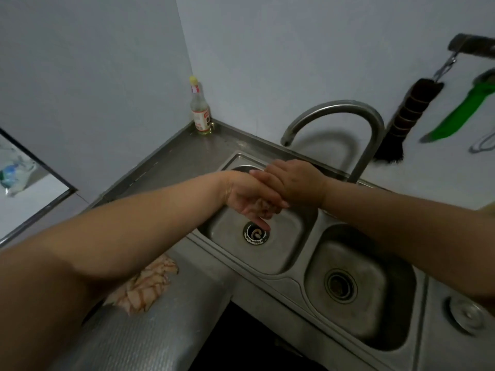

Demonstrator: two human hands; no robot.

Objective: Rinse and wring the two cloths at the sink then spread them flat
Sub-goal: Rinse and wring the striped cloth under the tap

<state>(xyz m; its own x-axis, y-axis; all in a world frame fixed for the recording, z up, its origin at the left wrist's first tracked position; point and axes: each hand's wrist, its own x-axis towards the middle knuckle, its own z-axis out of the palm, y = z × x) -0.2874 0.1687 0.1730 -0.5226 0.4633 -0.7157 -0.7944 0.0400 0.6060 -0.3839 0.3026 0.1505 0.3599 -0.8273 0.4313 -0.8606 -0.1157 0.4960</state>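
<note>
Two bare hands are meeting above the left basin (284,253) of a steel double sink; the left hand (249,195) is reaching in palm-down with its fingers curling around a small wad of cloth (263,208), only a brownish scrap of which is showing between the fingers; the right hand (297,183) is lying over the left hand's fingers and closing on the same wad, so both hands are pressing together on one cloth, though how much of it each is gripping is hidden. One finger of the left hand is pointing down toward the left drain (255,232). A second cloth (146,283), cream with orange-brown stripes, is lying crumpled on the steel counter (150,338) at the left, partly under the left forearm, well apart from the hands. Counting the sink: two basins are sitting side by side, the right basin (375,322) nearer the right arm, each with one drain; the right drain (340,285) is looking dark. One curved faucet (342,108) is arching over the back rim, its spout ending behind and above the hands; no water stream is discernible. One bottle (200,108) with a yellow cap is standing in the counter's far corner against the wall. Hanging on the wall at the right are one dark brush (407,116) and one green tool (460,113). One round metal plug (467,314) is lying on the counter right of the sink.
</note>
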